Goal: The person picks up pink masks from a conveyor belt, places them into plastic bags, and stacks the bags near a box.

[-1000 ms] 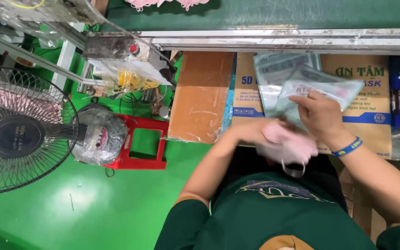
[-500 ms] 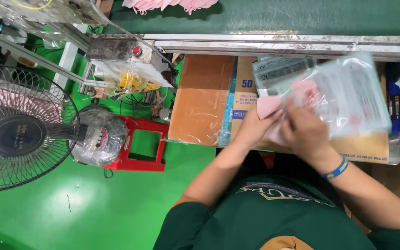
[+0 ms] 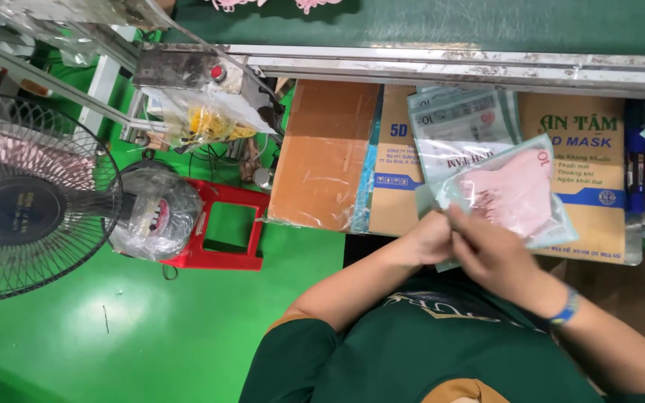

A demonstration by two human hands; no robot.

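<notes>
pouch (image 3: 513, 195) lowered, both hands (image 3: 464, 242) gripping it.

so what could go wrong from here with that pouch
Both hands, left and right, pinch only the near end of the pouch, so the pink masks inside might bunch up or the grip might slip. The pouch also hangs over a stack of empty pouches on the carton; a careless sweep could knock that stack askew.
</notes>
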